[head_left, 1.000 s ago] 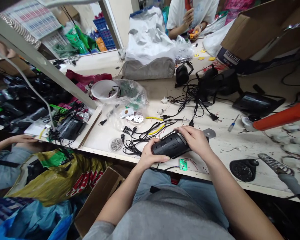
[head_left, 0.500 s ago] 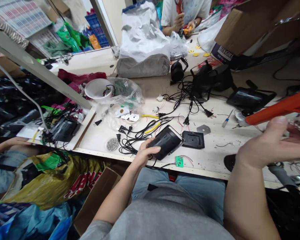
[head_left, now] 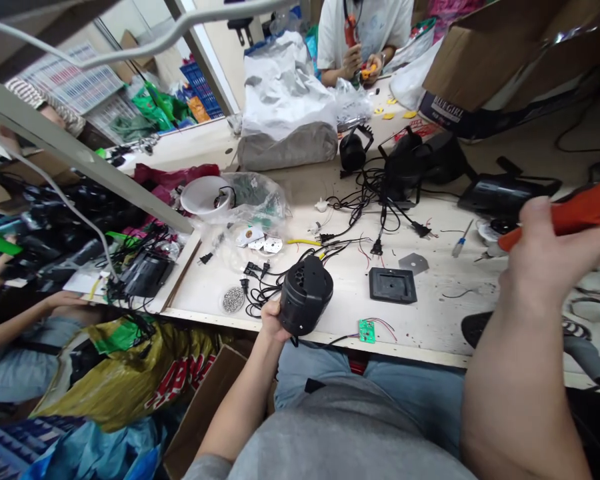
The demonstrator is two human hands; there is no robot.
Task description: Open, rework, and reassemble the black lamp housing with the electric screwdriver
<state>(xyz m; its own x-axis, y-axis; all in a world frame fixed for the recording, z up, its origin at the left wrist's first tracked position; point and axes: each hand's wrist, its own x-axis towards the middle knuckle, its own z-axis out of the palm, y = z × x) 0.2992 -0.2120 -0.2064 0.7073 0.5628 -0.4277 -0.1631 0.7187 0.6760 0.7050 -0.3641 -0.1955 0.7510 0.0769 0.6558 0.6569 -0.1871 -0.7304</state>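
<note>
In the head view, my left hand (head_left: 275, 323) is closed around the lower left side of a black plastic lamp housing (head_left: 307, 297), its rounded, vented end turned up. My right hand (head_left: 547, 250) grips an orange electric screwdriver (head_left: 587, 207), thumb over its body; its bit points left, and its far end runs out of view. Right of the housing, a black rectangular frame (head_left: 393, 285) lies on the bench. Near the bench edge rests a small green circuit board (head_left: 367, 331) with thin red wires and a black cable. A grey plate (head_left: 413, 263) lies beside the frame.
A dish of screws (head_left: 233, 299) and black plug cords (head_left: 265, 287) lie left of the housing. Farther back are black lamps (head_left: 405, 167), a small blue screwdriver (head_left: 462, 240), a white tub (head_left: 207, 198) and a cardboard box (head_left: 480, 60). Across the bench a person (head_left: 363, 40) holds tools.
My left hand has turned the lamp housing from lying flat to vented end up. My right hand has moved up and now wraps the orange electric screwdriver. The view has shifted slightly.
</note>
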